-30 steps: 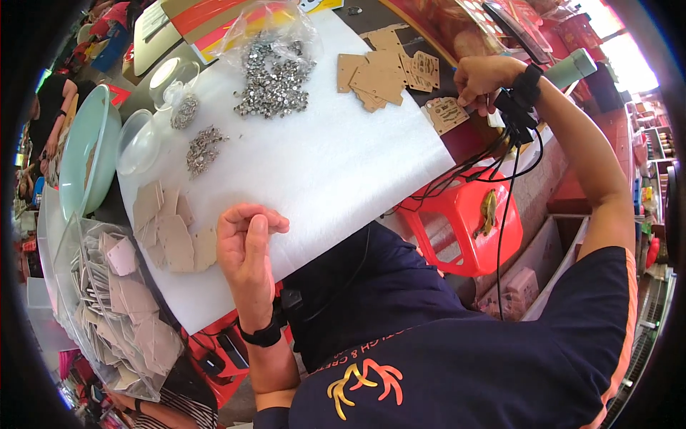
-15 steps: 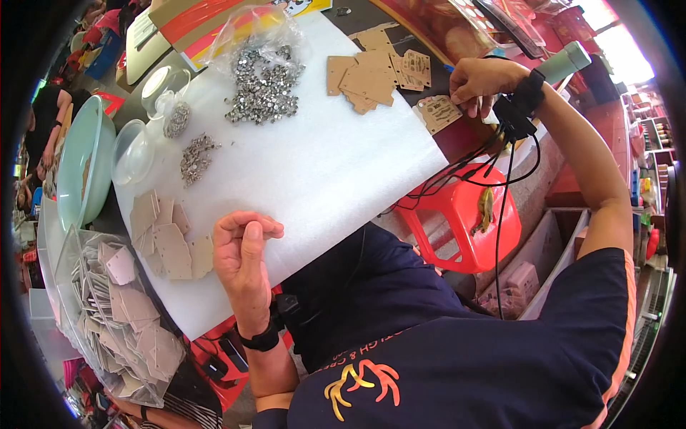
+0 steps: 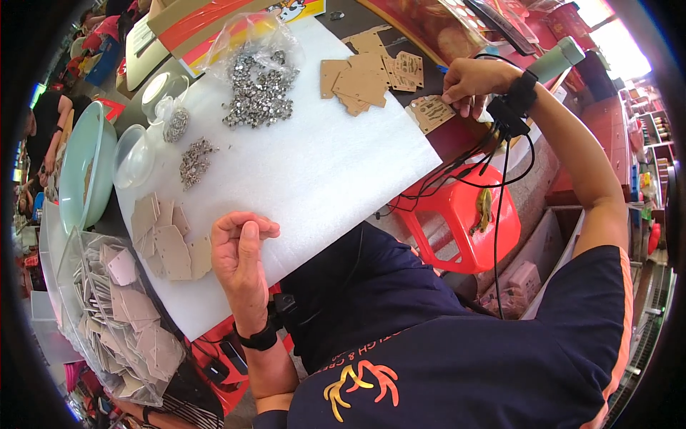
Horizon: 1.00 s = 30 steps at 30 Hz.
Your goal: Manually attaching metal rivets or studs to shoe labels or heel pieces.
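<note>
Beyond the table's right edge, my right hand (image 3: 477,84) pinches the edge of a printed cardboard card (image 3: 431,113). Just left of it, plain and printed brown cards (image 3: 361,80) overlap in a loose pile. My left hand (image 3: 245,254) hovers at the near side of the white foam sheet (image 3: 314,154), thumb raised and fingers curled together; whatever they might hold is hidden. Beside it, greyish-brown card pieces (image 3: 174,252) lie fanned out. Farther off are a heap of small shiny metal parts (image 3: 259,93) by a clear plastic bag (image 3: 246,43) and a smaller metal pile (image 3: 194,163).
A clear bin (image 3: 68,286) full of card pieces stands at the left, with a pale green basin (image 3: 86,168) behind it. Clear plastic cups (image 3: 133,156) sit at the sheet's left edge. Black cables (image 3: 468,171) hang above a red stool (image 3: 464,222) at the right.
The view has shifted slightly. My right hand keeps its pinch on the printed card at the table's edge, and my left hand stays curled in nearly the same place.
</note>
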Motion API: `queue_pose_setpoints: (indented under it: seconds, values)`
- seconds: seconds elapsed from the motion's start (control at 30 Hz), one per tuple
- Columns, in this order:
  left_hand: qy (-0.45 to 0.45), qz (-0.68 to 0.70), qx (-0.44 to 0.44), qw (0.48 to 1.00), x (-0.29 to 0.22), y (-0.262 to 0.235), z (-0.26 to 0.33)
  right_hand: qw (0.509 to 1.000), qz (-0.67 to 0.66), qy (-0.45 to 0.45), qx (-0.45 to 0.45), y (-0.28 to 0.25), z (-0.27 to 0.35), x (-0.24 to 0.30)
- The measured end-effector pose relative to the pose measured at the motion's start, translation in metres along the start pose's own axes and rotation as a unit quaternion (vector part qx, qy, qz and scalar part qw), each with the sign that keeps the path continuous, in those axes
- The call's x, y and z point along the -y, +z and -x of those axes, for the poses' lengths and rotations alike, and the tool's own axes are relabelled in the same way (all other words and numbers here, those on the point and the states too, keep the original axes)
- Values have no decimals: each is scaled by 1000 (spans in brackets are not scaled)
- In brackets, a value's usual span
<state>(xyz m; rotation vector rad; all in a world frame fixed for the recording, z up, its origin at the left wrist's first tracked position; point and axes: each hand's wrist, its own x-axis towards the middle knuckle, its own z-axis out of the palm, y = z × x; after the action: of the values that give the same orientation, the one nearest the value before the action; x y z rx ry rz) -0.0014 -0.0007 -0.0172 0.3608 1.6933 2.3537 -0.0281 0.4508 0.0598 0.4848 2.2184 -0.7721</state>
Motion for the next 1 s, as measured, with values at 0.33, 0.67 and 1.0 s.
queue_pose_setpoints:
  seconds: [0.33, 0.67, 1.0]
  values:
    - [-5, -4, 7, 1000, 1, -2, 0, 1000, -4, 18, 3, -2, -5, 1]
    - [4, 7, -16, 1000, 2, 1, -1, 998, 32, 6, -47, 9, -1, 4]
    - [4, -11, -1, 1000, -1, 0, 1, 997, 59, 9, -38, 5, -6, 3]
